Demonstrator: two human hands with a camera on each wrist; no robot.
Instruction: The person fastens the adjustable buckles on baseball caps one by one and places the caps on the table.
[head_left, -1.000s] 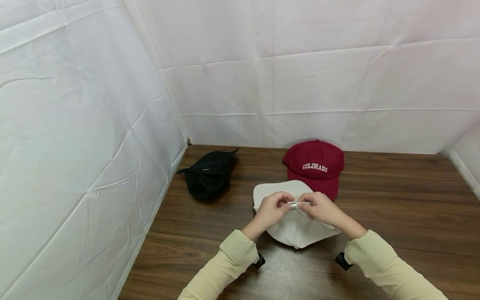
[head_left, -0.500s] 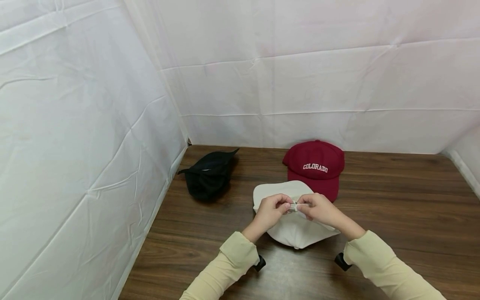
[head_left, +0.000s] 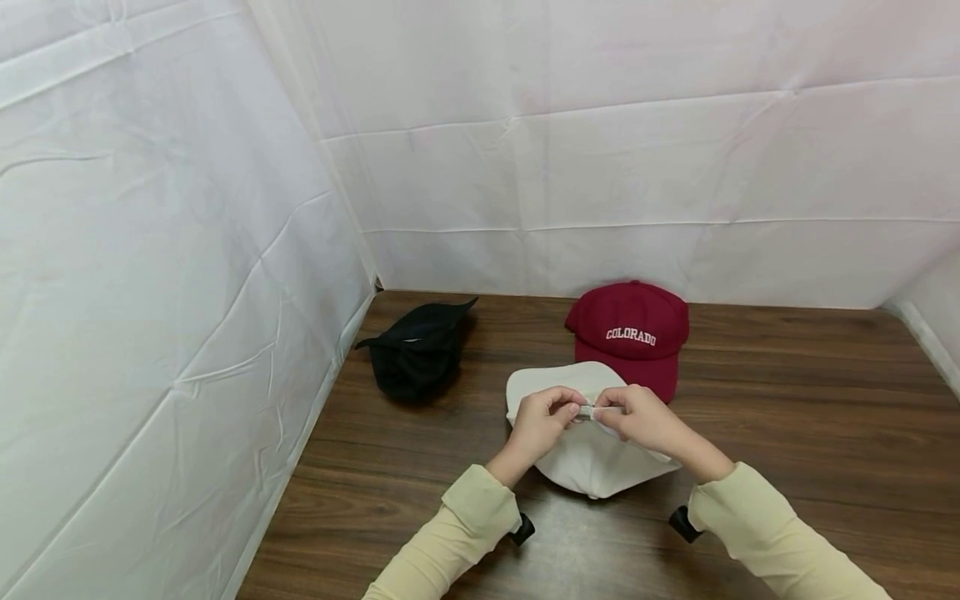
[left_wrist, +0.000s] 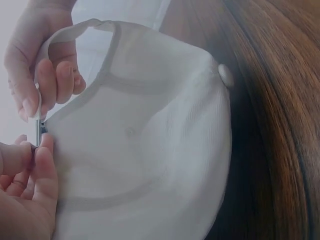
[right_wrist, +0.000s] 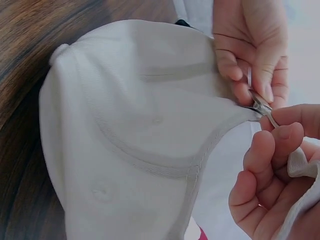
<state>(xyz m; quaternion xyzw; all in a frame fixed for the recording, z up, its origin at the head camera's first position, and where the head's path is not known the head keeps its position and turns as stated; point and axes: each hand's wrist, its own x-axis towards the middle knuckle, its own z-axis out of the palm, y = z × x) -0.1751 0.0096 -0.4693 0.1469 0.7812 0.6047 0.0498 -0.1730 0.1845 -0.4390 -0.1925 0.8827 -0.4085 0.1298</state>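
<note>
Pinching a metal buckle (left_wrist: 38,132) between thumb and fingers of the left hand (head_left: 538,423), from 9 o'clock; pinching the fabric strap (right_wrist: 298,164) beside it with the right hand (head_left: 647,421), from 3 o'clock. Find the white cap (head_left: 577,468), wearer of both, at about 5 o'clock from the head view's centre, on the wooden table (head_left: 787,400), under the hands. Impossible to make out the strap's depth within the buckle, behind fingertips. Likewise hidden inside the crown, despite the arched gap above the strap's edge.

Note a red cap (head_left: 632,312) lettered COLORADO at 1 o'clock from the white one, partly covered by it. Note a black cap (head_left: 415,362) at 10 o'clock, well apart, too dark inside for reading any contents. Cut off at the bottom edge: both pale sleeves (head_left: 772,533).
</note>
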